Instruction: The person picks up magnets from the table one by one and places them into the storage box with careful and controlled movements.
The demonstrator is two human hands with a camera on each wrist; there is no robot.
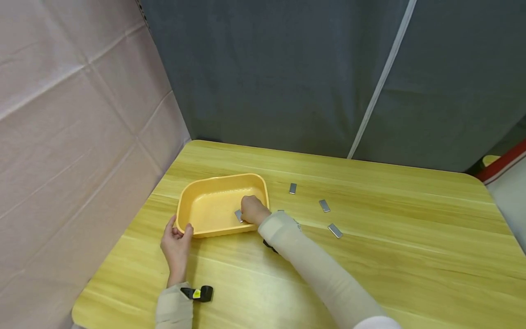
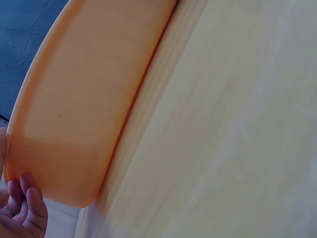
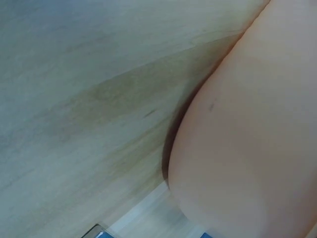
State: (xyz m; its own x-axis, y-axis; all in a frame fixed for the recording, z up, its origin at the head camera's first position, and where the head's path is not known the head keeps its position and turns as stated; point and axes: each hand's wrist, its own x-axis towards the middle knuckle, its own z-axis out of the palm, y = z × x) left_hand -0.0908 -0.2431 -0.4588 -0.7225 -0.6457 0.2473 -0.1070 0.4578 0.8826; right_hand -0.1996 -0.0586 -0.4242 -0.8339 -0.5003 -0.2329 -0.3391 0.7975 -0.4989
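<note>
A yellow rectangular plastic basin [image 1: 222,232] stands on the table's left side. At its near left corner my left hand [image 1: 176,246] grips the rim, its curled fingers against the outer wall in the left wrist view. My right hand [image 1: 253,210] reaches over the near right rim into the basin, fingers curled down. It pinches a small grey metal block [image 1: 238,215] low over the basin floor; the fingertips are hidden behind the hand. In the right wrist view the basin's outer wall [image 3: 247,134] fills the right side, and the right hand is out of sight.
Right of the basin lie several like metal blocks, one far back [image 1: 292,188], another at mid-table [image 1: 324,205] and one nearer [image 1: 335,230]. One more is partly covered by the right sleeve [image 1: 312,260]. A dark curtain [image 1: 267,77] hangs behind the table [image 1: 411,237].
</note>
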